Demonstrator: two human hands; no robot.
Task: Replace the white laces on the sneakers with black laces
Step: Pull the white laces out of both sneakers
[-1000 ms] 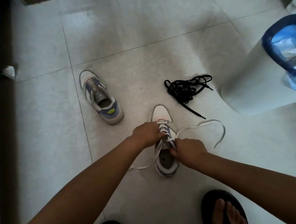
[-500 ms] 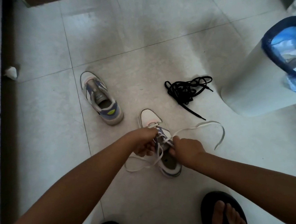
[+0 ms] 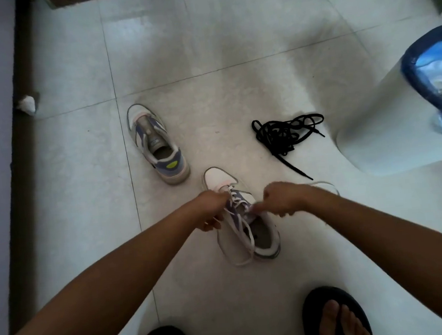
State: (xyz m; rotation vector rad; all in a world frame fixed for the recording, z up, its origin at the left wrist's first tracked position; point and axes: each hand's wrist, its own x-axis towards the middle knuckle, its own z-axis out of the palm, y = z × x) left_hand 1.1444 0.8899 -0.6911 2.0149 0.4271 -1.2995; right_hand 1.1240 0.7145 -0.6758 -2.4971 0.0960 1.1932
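Now both hands pinch the white lace point(image 3: 243, 228) on the near sneaker point(image 3: 243, 219) on the floor — left hand point(image 3: 211, 207), right hand point(image 3: 281, 199) — soft, limp cord, best drawn out at each eyelet crossing.

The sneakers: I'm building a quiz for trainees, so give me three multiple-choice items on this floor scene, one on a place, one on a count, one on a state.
1. Where do the black laces lie?
A. on the floor beside the white bin
B. inside the far sneaker
C. in the left hand

2. How many sneakers are on the floor?
A. one
B. two
C. three

3. What state is the far sneaker in?
A. laced in black
B. laced in white
C. without laces

Answers:
1 A, the tangle rests on the tile near the bin.
2 B, the far one and the near sneaker.
3 C, its tongue shows bare.
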